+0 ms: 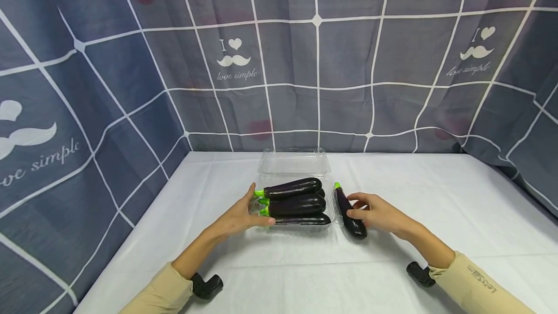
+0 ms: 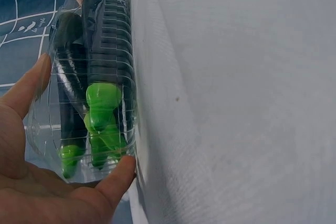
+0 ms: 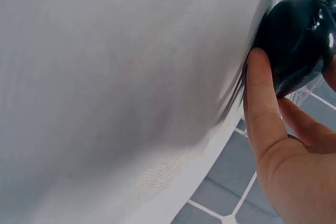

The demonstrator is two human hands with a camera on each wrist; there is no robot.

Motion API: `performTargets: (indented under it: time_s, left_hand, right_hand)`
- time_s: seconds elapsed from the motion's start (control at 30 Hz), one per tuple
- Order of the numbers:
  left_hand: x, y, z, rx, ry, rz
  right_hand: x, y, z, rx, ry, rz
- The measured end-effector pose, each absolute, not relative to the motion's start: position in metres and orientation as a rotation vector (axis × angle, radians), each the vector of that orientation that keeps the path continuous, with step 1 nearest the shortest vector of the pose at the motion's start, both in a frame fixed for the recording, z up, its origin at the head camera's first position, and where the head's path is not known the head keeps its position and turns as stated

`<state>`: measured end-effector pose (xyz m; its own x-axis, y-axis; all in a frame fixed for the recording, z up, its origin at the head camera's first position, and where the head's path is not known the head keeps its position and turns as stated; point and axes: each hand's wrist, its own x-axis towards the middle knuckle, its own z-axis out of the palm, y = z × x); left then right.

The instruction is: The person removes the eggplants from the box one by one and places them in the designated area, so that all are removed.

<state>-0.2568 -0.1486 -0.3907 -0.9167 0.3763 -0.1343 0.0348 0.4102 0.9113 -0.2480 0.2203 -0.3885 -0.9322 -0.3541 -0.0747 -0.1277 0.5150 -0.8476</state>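
Several dark purple eggplants [image 1: 301,204] with bright green stems lie stacked in a clear plastic clamshell box [image 1: 305,227], its lid [image 1: 294,163] folded back. My left hand [image 1: 237,214] holds the box's left end, thumb on the near side and fingers on the far side. In the left wrist view, green stems [image 2: 102,100] show through the ribbed wall. At the box's right side, my right hand [image 1: 379,214] grips a single eggplant [image 1: 355,227] between thumb and fingers. Its stem points away from me, and its rounded end [image 3: 299,40] fills the right wrist view's upper right.
A white cloth [image 1: 287,275] covers the table. Behind it and along both sides hangs a grey-blue curtain [image 1: 344,110] with white grid lines. Black wrist devices [image 1: 208,286] stick out at both beige sleeves [image 1: 477,280].
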Motion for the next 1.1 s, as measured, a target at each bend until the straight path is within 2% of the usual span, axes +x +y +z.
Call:
performTargets:
  time_s: [0.67,1.1]
  left_hand:
    - [-0.256,-0.149,-0.39,0.362,2.358,1.499]
    - [-0.255,-0.15,-0.391,0.393,2.352,1.496]
  right_hand:
    - [-0.242,0.224,-0.385,-0.334,2.529,-1.43]
    - [-0.242,0.23,-0.384,-0.396,2.544,-1.459]
